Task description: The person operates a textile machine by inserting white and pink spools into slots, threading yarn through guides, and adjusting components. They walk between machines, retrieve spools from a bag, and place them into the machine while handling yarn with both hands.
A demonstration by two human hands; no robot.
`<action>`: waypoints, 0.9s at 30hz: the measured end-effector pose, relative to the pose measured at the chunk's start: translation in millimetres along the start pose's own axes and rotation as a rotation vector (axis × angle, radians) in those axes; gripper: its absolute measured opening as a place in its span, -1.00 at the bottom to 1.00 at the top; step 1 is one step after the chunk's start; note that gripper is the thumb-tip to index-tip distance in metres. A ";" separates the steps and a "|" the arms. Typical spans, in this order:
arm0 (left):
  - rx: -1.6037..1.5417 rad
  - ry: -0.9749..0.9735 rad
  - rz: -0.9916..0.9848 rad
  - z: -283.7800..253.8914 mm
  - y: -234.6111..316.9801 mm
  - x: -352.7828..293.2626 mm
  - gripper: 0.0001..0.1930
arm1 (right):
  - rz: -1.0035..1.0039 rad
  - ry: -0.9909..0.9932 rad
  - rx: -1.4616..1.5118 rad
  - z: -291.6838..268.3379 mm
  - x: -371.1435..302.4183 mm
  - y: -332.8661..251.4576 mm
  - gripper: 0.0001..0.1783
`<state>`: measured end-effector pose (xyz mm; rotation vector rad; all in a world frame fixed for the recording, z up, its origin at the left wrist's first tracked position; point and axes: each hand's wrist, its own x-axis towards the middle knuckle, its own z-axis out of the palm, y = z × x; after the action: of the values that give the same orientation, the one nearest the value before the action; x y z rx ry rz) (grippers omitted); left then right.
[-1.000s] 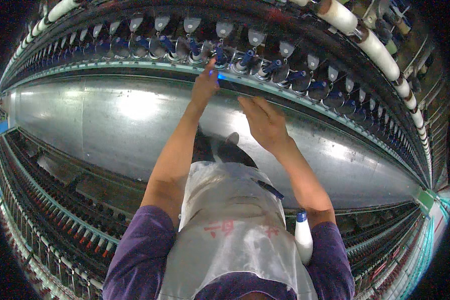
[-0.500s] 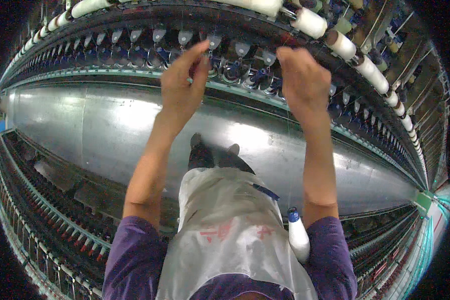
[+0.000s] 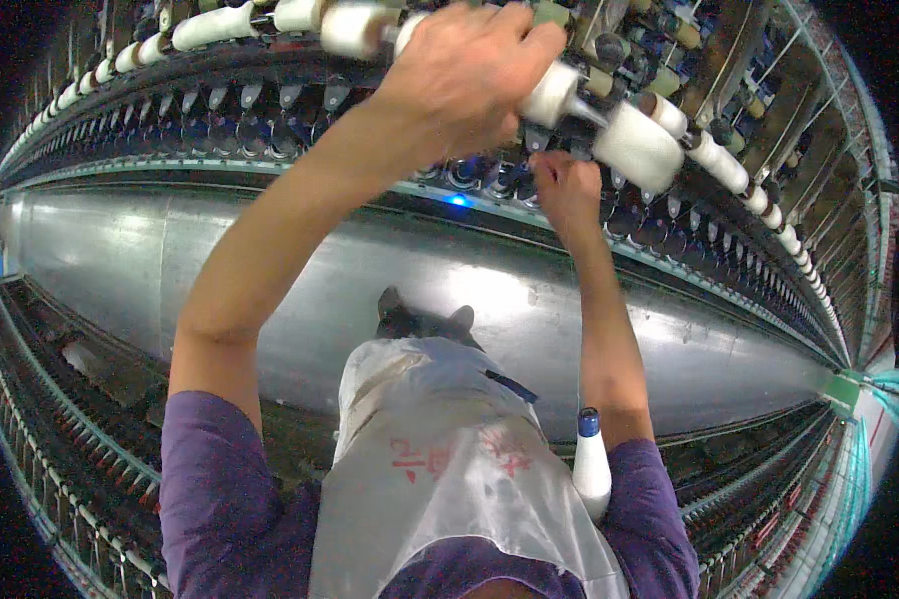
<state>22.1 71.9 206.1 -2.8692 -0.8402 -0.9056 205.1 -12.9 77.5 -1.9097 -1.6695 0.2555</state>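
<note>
High over the spindle row, my left hand (image 3: 469, 75) curls its fingers around a row of white rollers. One white roller (image 3: 549, 95) shows beside its fingers and a larger one (image 3: 639, 150) lies farther right; the palm side of the grip is hidden. My right hand (image 3: 569, 195) is lower, in front of the spindles (image 3: 504, 180), with thumb and forefinger pinched together. From it a thin thread (image 3: 576, 285) hangs toward a white yarn bobbin (image 3: 591, 469) with a blue top, upright against the right side of my apron (image 3: 440, 479).
A long spinning frame curves across the far side, with a pale green rail (image 3: 270, 170) below the spindles. A small blue light (image 3: 457, 201) glows on it. Shiny metal floor (image 3: 240, 260) spans the middle. Another machine row (image 3: 70, 419) stands at the near left.
My left hand has risen to the right, from the spindles onto the white rollers, which now appear shifted and larger. My right hand has dropped slightly and stays pinched.
</note>
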 end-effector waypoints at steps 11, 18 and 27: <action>-1.926 -0.546 0.313 -26.3 109.8 -141.8 -0.42 | -0.707 0.236 -0.661 -45.9 103.4 -110.4 -0.94; -2.058 -0.392 0.397 -40.9 123.0 -144.8 -0.41 | -0.611 0.004 -0.999 -47.7 112.4 -115.0 -0.87; -2.016 -0.410 0.345 -40.1 121.1 -146.4 -0.50 | -0.432 -0.392 -0.961 -28.7 46.0 -101.1 -0.88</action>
<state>-39.3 -110.2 177.8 -4.2450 1.7991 -1.6239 143.5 26.9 165.7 -2.1068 -2.7512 -0.4650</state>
